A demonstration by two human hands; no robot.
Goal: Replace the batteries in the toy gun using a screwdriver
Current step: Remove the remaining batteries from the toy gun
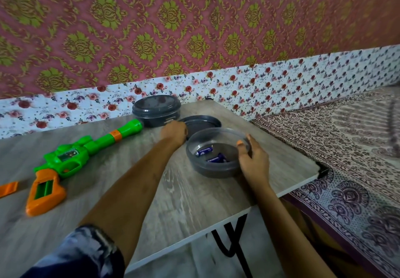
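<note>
A green and orange toy gun [71, 158] lies on the table at the left, its orange grip showing an uncovered battery slot. An orange cover piece [8, 189] lies at the far left edge. An uncovered grey round container [214, 169] holds blue batteries [204, 151]. My right hand [252, 158] grips the container's right rim. My left hand [174, 132] reaches to the grey lid [203, 123] lying behind the container, fingers on its left edge. No screwdriver is visible.
A second grey round container [156, 111] with its lid on stands at the back by the wall. The table's right edge and corner [318, 169] are close to the container. A patterned bedspread [346, 147] lies to the right.
</note>
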